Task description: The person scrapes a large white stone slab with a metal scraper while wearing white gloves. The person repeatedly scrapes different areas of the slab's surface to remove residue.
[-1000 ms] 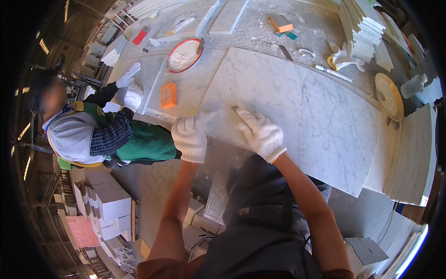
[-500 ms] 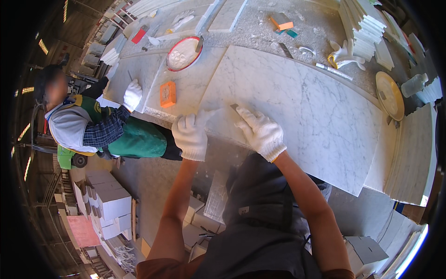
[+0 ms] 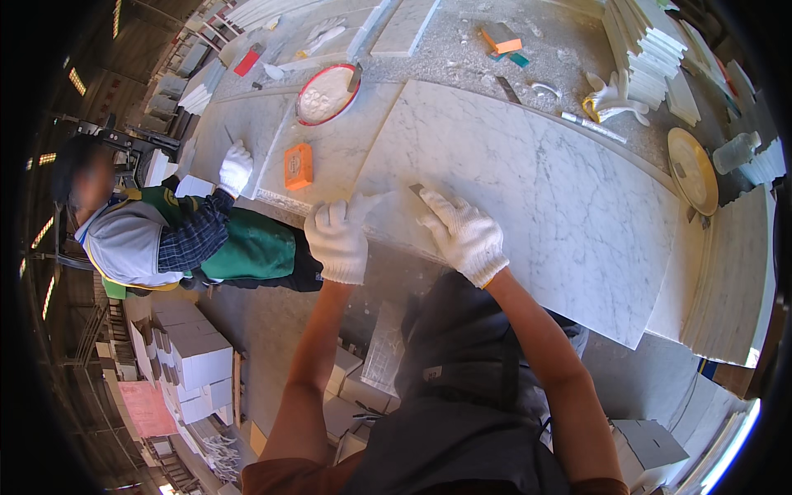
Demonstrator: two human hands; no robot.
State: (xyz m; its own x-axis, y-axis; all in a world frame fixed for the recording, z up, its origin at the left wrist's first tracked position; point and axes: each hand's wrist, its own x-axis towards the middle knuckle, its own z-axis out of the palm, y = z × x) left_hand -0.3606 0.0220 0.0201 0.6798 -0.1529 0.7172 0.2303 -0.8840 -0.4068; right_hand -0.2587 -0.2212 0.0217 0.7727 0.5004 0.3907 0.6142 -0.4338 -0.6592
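Observation:
Both my hands wear white knitted gloves. My right hand [image 3: 464, 235] is closed over the near edge of a grey-veined white marble slab [image 3: 536, 190], gripping a small metal scraper blade [image 3: 416, 189] whose tip shows past the fingers. Off the slab's near-left corner, my left hand [image 3: 337, 243] is curled with its knuckles up. A pale, blurred shape sticks out beside its fingers toward the slab; whether it is a fingertip or a held thing is unclear. An orange block [image 3: 299, 167] lies on the neighbouring slab, below a red-rimmed bowl of white paste [image 3: 327, 96].
At the left, a co-worker in a green apron [image 3: 247, 247] rests a gloved hand [image 3: 236, 169] on another slab. A yellow dish [image 3: 691, 172], clear bottle [image 3: 736, 152], loose glove [image 3: 615, 97] and marker [image 3: 592, 126] lie at right. Stacked tiles [image 3: 643, 49] stand behind; boxes [image 3: 194, 355] sit lower left.
My hands stay almost where they were. The co-worker has leaned a little, the head and body shifting left and down, with the gloved hand still on the far slab.

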